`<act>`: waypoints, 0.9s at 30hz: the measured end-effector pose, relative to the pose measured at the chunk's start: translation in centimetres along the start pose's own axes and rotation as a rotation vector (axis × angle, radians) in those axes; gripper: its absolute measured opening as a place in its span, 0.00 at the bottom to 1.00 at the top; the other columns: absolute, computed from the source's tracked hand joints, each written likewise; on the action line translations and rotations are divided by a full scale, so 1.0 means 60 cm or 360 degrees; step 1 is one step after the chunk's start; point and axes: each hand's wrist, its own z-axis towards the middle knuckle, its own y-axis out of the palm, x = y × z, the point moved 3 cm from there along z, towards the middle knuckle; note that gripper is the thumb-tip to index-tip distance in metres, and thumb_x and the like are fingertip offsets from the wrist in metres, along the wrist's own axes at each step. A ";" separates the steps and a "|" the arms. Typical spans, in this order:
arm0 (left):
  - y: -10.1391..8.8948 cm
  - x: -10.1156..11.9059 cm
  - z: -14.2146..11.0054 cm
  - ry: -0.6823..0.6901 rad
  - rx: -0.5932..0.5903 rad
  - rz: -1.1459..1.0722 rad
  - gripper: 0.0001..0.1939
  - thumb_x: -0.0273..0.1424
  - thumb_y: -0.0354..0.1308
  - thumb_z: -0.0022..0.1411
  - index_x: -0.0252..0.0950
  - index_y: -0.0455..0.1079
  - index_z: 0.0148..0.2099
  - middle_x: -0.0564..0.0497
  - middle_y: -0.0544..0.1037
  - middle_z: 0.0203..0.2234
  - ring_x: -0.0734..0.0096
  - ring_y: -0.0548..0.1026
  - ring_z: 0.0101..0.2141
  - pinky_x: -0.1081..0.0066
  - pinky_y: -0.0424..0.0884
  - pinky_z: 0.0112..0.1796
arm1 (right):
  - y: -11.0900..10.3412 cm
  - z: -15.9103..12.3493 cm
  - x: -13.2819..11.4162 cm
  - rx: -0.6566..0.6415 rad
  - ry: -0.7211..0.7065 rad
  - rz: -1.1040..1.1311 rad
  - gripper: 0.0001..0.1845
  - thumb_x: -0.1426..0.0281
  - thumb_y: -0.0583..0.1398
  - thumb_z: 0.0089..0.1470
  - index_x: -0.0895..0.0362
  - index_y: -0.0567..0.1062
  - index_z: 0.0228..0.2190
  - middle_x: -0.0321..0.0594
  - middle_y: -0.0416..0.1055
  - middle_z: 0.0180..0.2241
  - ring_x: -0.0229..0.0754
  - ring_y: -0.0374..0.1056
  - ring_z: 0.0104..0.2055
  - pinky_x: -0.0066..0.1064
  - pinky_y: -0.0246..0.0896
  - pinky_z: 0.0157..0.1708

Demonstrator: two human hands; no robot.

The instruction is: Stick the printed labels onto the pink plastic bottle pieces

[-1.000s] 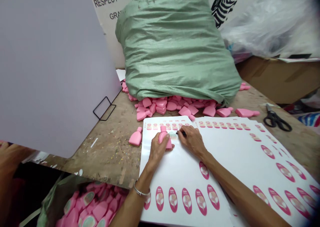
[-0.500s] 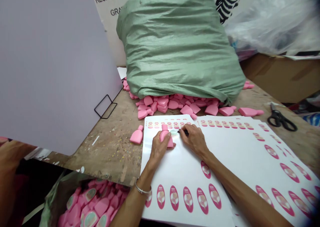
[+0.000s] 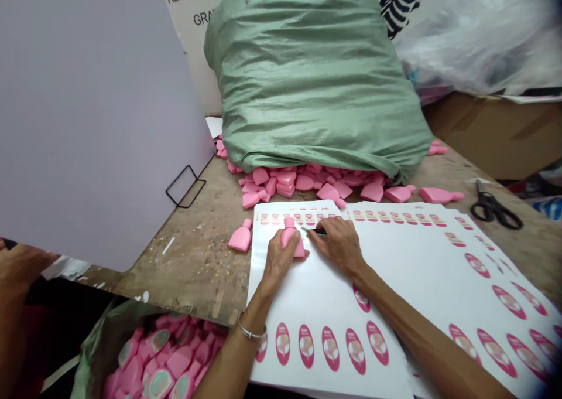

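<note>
Near the front edge of the surface (image 3: 184,276), the left hand (image 3: 276,258) curls its fingers around a pink plastic bottle (image 3: 293,241), steadying it on a label sheet (image 3: 316,293), while the right hand (image 3: 338,246) pinches what looks like a dark-handled blade (image 3: 318,231) just beside it.

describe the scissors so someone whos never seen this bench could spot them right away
Find the big green woven sack sitting on the worn wooden bench. Follow the bench's far edge right, past the long pink bottle-shaped piece, to the scissors: black handles, metal blades, lying apart from the printed sheets.
</note>
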 end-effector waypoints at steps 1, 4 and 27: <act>0.000 -0.001 0.000 -0.0002 0.0003 -0.0012 0.22 0.46 0.62 0.52 0.32 0.66 0.39 0.53 0.70 0.27 0.67 0.78 0.24 0.72 0.75 0.25 | -0.001 -0.001 -0.001 0.0026 -0.0010 0.0033 0.11 0.64 0.58 0.55 0.56 0.68 0.25 0.40 0.71 0.24 0.43 0.63 0.32 0.35 0.48 0.34; -0.001 -0.002 0.001 0.0003 0.0027 -0.0056 0.23 0.47 0.62 0.51 0.32 0.67 0.39 0.52 0.70 0.27 0.69 0.77 0.22 0.71 0.76 0.26 | -0.008 -0.001 0.003 0.0089 0.0080 0.0262 0.12 0.61 0.60 0.53 0.56 0.69 0.24 0.39 0.71 0.24 0.42 0.64 0.31 0.35 0.52 0.35; 0.001 0.033 -0.069 -0.0068 -0.0086 -0.0765 0.28 0.50 0.45 0.63 0.29 0.71 0.45 0.41 0.79 0.35 0.61 0.79 0.32 0.63 0.77 0.32 | -0.111 -0.010 -0.097 -0.0190 0.0596 0.1259 0.13 0.59 0.60 0.52 0.55 0.79 0.30 0.39 0.77 0.32 0.42 0.71 0.33 0.33 0.65 0.35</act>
